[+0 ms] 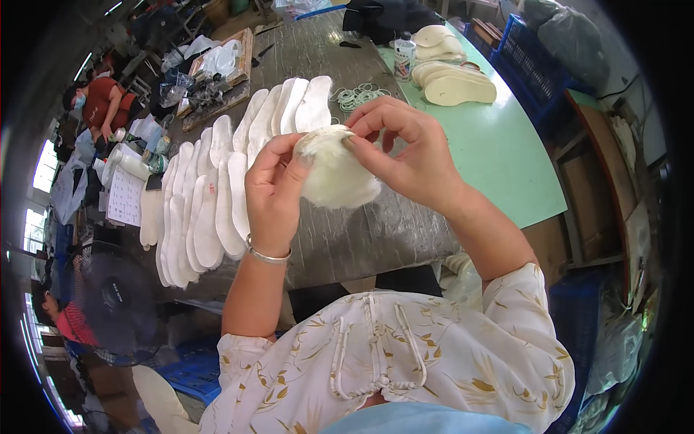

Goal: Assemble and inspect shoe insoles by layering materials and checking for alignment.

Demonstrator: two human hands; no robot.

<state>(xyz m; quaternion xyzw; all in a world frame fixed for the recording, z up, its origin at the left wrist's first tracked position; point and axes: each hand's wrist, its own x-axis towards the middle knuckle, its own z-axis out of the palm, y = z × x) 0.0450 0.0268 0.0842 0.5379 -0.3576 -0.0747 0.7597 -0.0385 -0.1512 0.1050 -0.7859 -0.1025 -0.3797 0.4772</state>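
Over the dark worktable, both my hands are raised around a fluffy white insole, its furry rounded end hanging down. My left hand pinches its left edge between thumb and fingers. At the upper right edge, my right hand grips it with thumb and forefinger, the other fingers curled. The top rim looks pale and layered; the far side is hidden. Beyond and left of my left hand, several white insoles lie in overlapping rows. Pale green loops like rubber bands lie just past my hands.
A light green board covers the right side, bearing stacked cream insoles and a bottle. A wooden tray of clutter sits at the back left. A fan stands lower left, blue crates at right. Two people work at left.
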